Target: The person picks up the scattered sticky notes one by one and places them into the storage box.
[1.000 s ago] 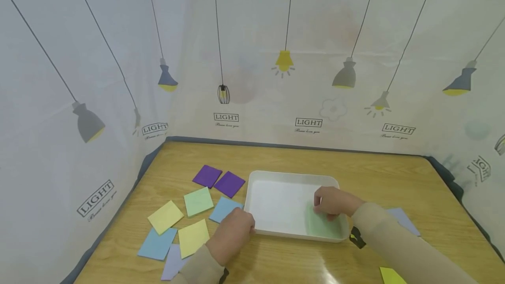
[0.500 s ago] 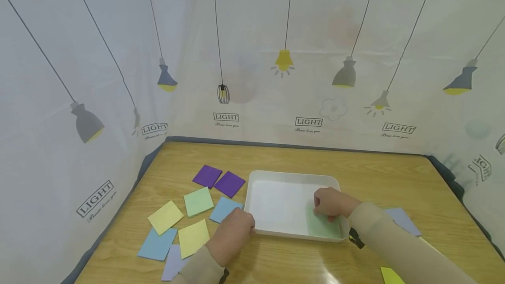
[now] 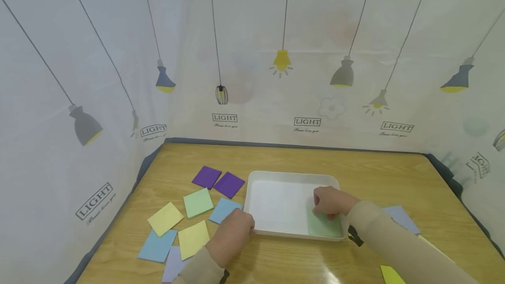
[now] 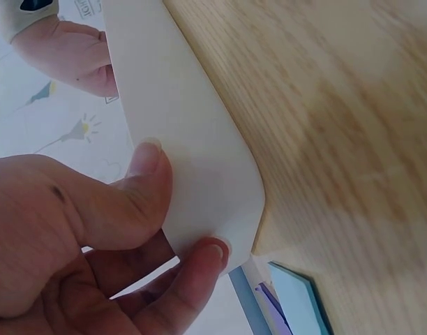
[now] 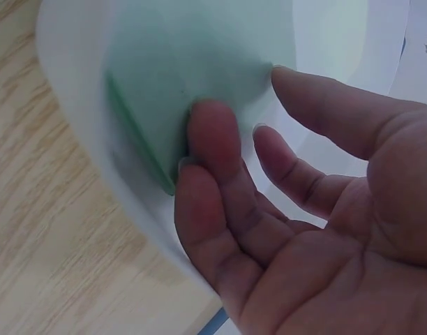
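A shallow white tray [image 3: 278,205] sits on the wooden table. My left hand [image 3: 233,233] pinches its near left corner; the left wrist view shows the thumb and fingers on the tray wall [image 4: 199,125]. Inside the tray's right end, a pale green sticky note pad [image 3: 323,227] lies against the near right corner. My right hand [image 3: 332,200] reaches over the far part of that pad with curled fingers. In the right wrist view, the thumb and fingertips [image 5: 213,129] are at two edges of the green pad [image 5: 192,56], and part of the pad is hidden behind them.
Left of the tray lie several square pads: purple [image 3: 229,184], green [image 3: 198,203], blue [image 3: 225,210], yellow [image 3: 193,239] and lilac [image 3: 173,264]. A lilac pad [image 3: 402,219] and a bright yellow one [image 3: 391,275] lie right, partly behind my right sleeve. A lamp-printed curtain [image 3: 252,56] surrounds the table.
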{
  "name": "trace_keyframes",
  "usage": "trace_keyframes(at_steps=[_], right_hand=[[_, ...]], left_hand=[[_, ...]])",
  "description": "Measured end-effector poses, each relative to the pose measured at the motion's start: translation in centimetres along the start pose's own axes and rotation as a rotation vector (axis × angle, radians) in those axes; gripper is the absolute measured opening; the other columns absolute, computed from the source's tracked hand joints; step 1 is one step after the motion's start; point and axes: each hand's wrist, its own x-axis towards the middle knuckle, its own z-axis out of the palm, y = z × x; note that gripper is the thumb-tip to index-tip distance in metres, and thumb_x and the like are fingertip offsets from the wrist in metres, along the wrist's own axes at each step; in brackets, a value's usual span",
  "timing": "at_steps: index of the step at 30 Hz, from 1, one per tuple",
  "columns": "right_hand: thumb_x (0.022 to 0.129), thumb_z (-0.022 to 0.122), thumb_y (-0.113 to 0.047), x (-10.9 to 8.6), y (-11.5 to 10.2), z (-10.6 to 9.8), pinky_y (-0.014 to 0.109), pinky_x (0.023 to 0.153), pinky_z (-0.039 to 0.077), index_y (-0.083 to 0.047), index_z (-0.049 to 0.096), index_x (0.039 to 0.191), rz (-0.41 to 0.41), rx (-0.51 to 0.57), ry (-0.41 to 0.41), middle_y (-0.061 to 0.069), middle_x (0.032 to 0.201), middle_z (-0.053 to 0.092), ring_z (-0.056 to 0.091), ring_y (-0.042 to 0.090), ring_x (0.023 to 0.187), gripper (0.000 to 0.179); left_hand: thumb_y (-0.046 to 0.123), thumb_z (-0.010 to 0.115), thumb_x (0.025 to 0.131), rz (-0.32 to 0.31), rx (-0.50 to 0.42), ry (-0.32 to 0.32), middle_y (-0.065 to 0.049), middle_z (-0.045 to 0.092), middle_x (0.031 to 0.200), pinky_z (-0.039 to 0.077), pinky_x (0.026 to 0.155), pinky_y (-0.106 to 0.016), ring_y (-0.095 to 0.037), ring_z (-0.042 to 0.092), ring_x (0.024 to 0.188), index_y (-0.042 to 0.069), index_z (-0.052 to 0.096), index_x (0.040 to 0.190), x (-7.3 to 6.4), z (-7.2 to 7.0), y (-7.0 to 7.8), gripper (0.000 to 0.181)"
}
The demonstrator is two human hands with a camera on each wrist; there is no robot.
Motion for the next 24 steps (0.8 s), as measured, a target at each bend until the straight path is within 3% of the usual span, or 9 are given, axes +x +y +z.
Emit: trace_keyframes(at_steps=[12,20,24], right_hand=[[0.09,0.073,-0.016,-0.6,1.0,-0.2,0.026,0.054,0.046,-0.01,0.058,0.089,-0.101,0.106,0.09,0.004,0.083,0.058,0.053,0.014,0.054,0.016],[0.095,0.069,-0.018,-1.7,0.9,-1.7,0.031,0.061,0.054,-0.006,0.062,0.097,-0.161,0.16,0.152,0.007,0.091,0.063,0.059,0.02,0.071,0.014],[0.096,0.067,-0.018,-2.7,0.4,-2.1,0.031,0.064,0.053,-0.006,0.063,0.096,-0.18,0.128,0.184,0.005,0.088,0.063,0.059,0.02,0.077,0.013]], left_hand=[[0.013,0.08,0.083,0.003,-0.016,0.005,0.0,0.07,0.066,0.055,0.065,-0.026,-0.011,0.059,0.063,0.009,0.077,0.071,-0.1,-0.1,0.1,0.013],[0.014,0.08,0.083,0.008,-0.013,0.01,0.0,0.07,0.066,0.055,0.065,-0.026,-0.01,0.059,0.062,0.01,0.077,0.07,0.0,0.0,0.1,0.014],[0.015,0.08,0.083,0.006,-0.011,0.011,0.0,0.071,0.066,0.056,0.067,-0.027,-0.011,0.06,0.063,0.01,0.078,0.07,0.0,0.1,0.1,0.014]])
